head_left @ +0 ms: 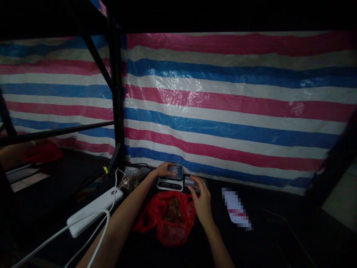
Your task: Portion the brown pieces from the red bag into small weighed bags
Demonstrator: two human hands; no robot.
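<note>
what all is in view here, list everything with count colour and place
scale: one, white with dark top, centre
red bag: one, red, open, brown bits inside, in front of scale
clear bags: count unclear, brown contents, left of scale
small packet: one, greyish, right of scale
power strip: one, white, left
cables: several, mainly white, left
yellow piece: one, yellow, left
blurred item: one, white and red, right
second bag: one, red, far left
strips: at least two, pale, far left
tabletop: dark, underneath
frame: black, left
striped sheeting: red, white, blue, behind
another person's arm: one, left edge
left hand: one, bare, at scale
right hand: one, bare, at small packet
</note>
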